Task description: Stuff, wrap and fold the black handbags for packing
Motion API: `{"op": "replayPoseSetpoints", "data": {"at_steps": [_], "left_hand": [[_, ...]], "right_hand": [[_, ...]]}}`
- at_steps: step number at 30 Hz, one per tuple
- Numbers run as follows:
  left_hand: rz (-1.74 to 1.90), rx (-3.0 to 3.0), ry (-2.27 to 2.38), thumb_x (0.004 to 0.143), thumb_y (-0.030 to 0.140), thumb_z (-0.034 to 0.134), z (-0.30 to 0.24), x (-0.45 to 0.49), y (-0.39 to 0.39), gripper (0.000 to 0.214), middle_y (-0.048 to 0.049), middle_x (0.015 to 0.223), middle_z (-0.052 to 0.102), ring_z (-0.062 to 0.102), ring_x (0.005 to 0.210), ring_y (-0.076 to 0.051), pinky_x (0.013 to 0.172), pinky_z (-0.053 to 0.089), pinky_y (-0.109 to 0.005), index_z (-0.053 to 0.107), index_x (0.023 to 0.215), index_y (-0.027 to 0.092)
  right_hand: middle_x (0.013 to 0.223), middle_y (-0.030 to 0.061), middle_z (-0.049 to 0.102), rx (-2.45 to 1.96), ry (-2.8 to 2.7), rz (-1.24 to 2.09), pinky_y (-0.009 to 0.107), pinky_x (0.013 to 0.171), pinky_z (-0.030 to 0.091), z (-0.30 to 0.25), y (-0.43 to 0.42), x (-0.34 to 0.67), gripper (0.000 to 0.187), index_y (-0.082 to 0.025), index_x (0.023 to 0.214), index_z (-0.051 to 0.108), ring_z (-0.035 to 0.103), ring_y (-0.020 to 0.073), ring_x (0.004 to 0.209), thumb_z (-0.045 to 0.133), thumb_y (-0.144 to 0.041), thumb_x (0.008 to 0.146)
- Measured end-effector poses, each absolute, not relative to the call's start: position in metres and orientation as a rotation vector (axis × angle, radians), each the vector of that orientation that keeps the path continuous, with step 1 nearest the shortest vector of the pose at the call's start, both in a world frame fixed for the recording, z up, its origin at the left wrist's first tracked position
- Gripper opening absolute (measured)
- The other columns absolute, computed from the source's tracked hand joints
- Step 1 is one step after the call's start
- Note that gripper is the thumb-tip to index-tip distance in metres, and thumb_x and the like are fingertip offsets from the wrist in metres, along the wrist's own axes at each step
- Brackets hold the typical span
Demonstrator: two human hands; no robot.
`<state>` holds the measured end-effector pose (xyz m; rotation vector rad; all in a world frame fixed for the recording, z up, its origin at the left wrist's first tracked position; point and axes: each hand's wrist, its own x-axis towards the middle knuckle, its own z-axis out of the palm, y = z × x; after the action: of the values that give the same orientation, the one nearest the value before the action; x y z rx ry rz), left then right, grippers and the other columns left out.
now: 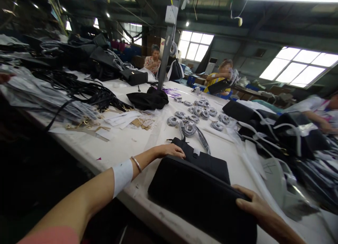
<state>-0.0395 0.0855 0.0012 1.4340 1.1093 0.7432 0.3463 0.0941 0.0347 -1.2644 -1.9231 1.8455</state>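
Observation:
A black handbag (200, 198) lies on its side near the front edge of the white table (126, 142). My left hand (170, 151) rests on its far left corner, fingers curled over the edge. My right hand (253, 203) grips the bag's right end, thumb on top and fingers wrapped around. A white wristband and a thin bracelet sit on my left wrist. Just beyond the bag lies a loose grey wrapped strap (194, 133).
Several coiled wrapped straps (200, 112) lie mid-table around a grey pole (166, 50). Black bags (277, 126) pile at right, black straps and plastic sleeves (66, 92) at left, gold hardware (84, 123) nearby. Other people work at the far side and at right.

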Motion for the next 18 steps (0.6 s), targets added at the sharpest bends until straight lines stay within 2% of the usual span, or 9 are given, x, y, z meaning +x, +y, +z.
{"op": "replayPoseSetpoints", "data": {"at_steps": [4,7,9,11,14,16,18], "left_hand": [[1.193,1.317,1.256,0.084,0.045,0.053,0.0,-0.049,0.056,0.035,-0.0052,0.093,0.069,0.063,0.085,-0.016,0.081,0.046,-0.028,0.067,0.095,0.015],[1.485,1.255,1.445,0.08,0.043,0.06,0.0,-0.055,0.022,0.029,-0.0028,0.081,0.065,0.058,0.076,-0.015,0.075,0.045,-0.026,0.064,0.083,0.014],[1.433,1.243,1.394,0.082,0.048,0.058,-0.002,-0.053,0.001,0.034,-0.0014,0.073,0.063,0.056,0.069,-0.014,0.068,0.046,-0.026,0.061,0.079,0.014],[1.287,1.287,1.246,0.088,0.056,0.045,-0.004,-0.048,-0.014,0.046,-0.0022,0.074,0.064,0.058,0.071,-0.016,0.069,0.047,-0.027,0.063,0.081,0.014],[1.118,1.473,1.16,0.093,0.059,0.027,-0.004,-0.042,-0.023,0.058,-0.0053,0.095,0.069,0.061,0.094,-0.021,0.088,0.047,-0.031,0.066,0.092,0.016],[1.048,1.604,1.158,0.095,0.056,0.024,-0.002,-0.044,-0.022,0.056,-0.0054,0.106,0.069,0.059,0.105,-0.022,0.098,0.042,-0.03,0.066,0.099,0.017],[0.97,1.674,1.184,0.095,0.051,0.026,0.0,-0.048,-0.018,0.051,-0.0047,0.108,0.069,0.059,0.105,-0.021,0.098,0.041,-0.028,0.065,0.101,0.019]], "right_hand": [[0.104,0.0116,0.072,-1.266,-1.609,1.99,0.041,0.087,0.051,0.012,0.094,0.347,0.062,-0.019,0.111,0.07,0.067,0.032,0.096,0.073,-0.061,0.066],[0.106,0.0128,0.072,-1.286,-1.594,1.988,0.042,0.089,0.051,0.005,0.099,0.351,0.058,-0.018,0.108,0.071,0.065,0.0337,0.102,0.075,-0.058,0.066],[0.106,0.0128,0.072,-1.323,-1.579,1.974,0.043,0.091,0.05,0.004,0.101,0.352,0.059,-0.018,0.106,0.072,0.064,0.0343,0.103,0.076,-0.059,0.064],[0.106,0.0121,0.072,-1.382,-1.539,1.943,0.043,0.094,0.049,0.006,0.101,0.351,0.06,-0.019,0.106,0.072,0.064,0.034,0.104,0.077,-0.059,0.063],[0.107,0.0119,0.072,-1.431,-1.508,1.899,0.044,0.098,0.046,0.01,0.098,0.346,0.057,-0.019,0.105,0.073,0.064,0.0336,0.105,0.076,-0.059,0.064],[0.107,0.0123,0.072,-1.432,-1.532,1.9,0.045,0.1,0.045,0.014,0.095,0.342,0.056,-0.018,0.103,0.073,0.064,0.0343,0.106,0.075,-0.059,0.064],[0.106,0.012,0.072,-1.41,-1.562,1.929,0.044,0.099,0.045,0.017,0.094,0.338,0.054,-0.019,0.102,0.074,0.064,0.0345,0.105,0.074,-0.059,0.065]]}}
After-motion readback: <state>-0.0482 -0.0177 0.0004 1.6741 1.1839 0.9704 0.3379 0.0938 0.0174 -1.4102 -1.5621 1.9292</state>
